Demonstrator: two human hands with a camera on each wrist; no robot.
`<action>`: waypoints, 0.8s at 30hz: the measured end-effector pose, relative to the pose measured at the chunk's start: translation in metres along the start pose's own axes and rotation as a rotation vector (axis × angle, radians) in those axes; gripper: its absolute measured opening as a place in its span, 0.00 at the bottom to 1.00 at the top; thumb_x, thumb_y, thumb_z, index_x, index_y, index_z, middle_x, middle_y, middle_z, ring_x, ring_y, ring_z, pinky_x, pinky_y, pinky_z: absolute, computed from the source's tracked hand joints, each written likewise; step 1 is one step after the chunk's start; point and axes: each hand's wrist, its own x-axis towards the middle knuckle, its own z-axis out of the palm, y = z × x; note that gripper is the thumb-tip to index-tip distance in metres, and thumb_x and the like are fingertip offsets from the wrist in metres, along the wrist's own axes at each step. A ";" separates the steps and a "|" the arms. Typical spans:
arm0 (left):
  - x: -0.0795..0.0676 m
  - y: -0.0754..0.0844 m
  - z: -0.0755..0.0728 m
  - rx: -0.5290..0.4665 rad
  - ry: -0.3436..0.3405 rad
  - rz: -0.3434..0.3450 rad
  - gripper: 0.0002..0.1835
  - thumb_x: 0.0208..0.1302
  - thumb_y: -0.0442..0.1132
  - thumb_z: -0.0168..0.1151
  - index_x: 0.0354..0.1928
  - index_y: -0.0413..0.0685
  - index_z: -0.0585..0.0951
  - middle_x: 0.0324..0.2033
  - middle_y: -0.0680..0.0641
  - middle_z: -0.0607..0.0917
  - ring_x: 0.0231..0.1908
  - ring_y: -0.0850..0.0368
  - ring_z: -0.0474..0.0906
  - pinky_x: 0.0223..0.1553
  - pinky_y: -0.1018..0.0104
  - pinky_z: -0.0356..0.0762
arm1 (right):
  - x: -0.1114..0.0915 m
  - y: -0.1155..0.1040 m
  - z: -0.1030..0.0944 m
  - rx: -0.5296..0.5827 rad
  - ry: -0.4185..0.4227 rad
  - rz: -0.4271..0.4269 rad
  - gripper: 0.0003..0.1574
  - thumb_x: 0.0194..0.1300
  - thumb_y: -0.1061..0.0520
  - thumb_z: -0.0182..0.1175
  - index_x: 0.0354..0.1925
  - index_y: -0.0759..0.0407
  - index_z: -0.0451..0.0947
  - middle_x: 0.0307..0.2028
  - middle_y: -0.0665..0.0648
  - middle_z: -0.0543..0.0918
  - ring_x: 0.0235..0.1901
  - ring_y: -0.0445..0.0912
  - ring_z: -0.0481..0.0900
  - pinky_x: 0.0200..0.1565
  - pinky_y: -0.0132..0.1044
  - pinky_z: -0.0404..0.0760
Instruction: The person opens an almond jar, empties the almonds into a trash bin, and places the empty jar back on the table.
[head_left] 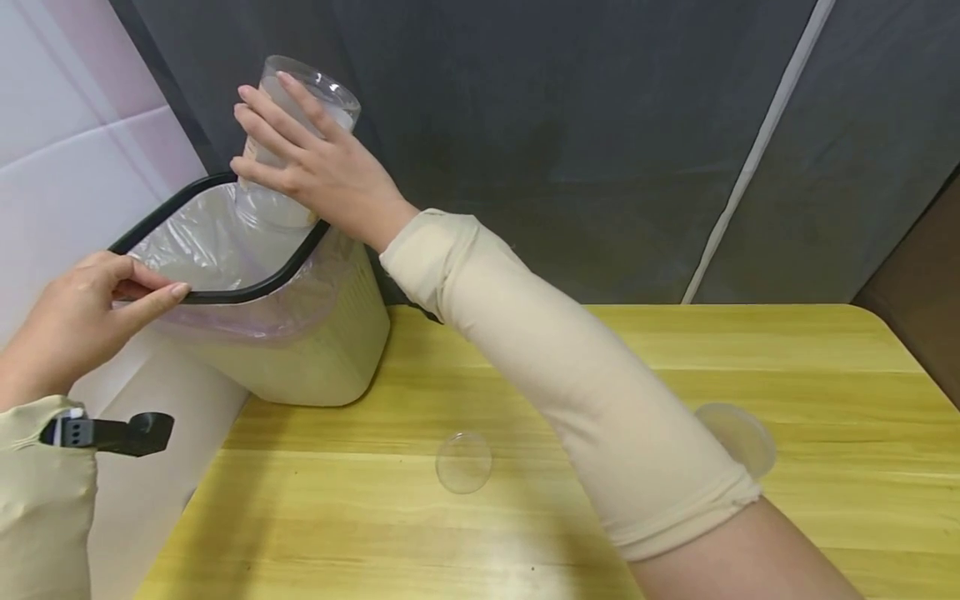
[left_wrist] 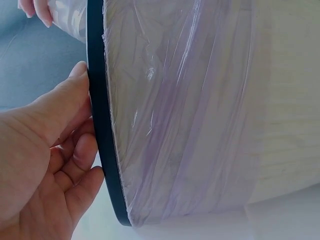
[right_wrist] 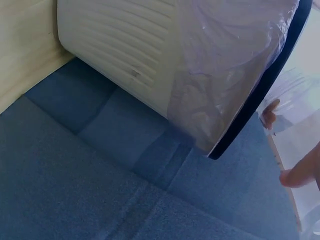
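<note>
In the head view, my right hand [head_left: 307, 158] grips a clear plastic container [head_left: 341, 104] with whitish contents, its fingers spread around the side. The container is tilted over the back right rim of a cream trash bin [head_left: 352, 333], and its lower end reaches into the opening. My left hand [head_left: 86, 312] pinches the bin's black rim [head_left: 232, 293] at the front left, thumb and fingertips at the edge. The left wrist view shows this left hand [left_wrist: 55, 155] close up against the rim. A clear, faintly purple bag [left_wrist: 165, 100] lines the bin and folds over its outside.
A small clear round lid [head_left: 463, 462] lies on the yellow wooden table [head_left: 337, 517]. Another translucent disc [head_left: 738, 437] sits farther right, partly behind my right forearm. Dark grey cloth [head_left: 585, 150] hangs behind the table; a white surface [head_left: 67, 167] is at the left.
</note>
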 end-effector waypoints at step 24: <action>-0.002 0.001 -0.002 -0.002 0.022 -0.003 0.14 0.62 0.38 0.60 0.35 0.29 0.77 0.33 0.37 0.71 0.29 0.83 0.56 0.24 0.84 0.58 | 0.009 0.003 -0.005 -0.030 -0.010 -0.014 0.38 0.70 0.73 0.24 0.67 0.42 0.55 0.69 0.57 0.51 0.68 0.49 0.45 0.65 0.48 0.42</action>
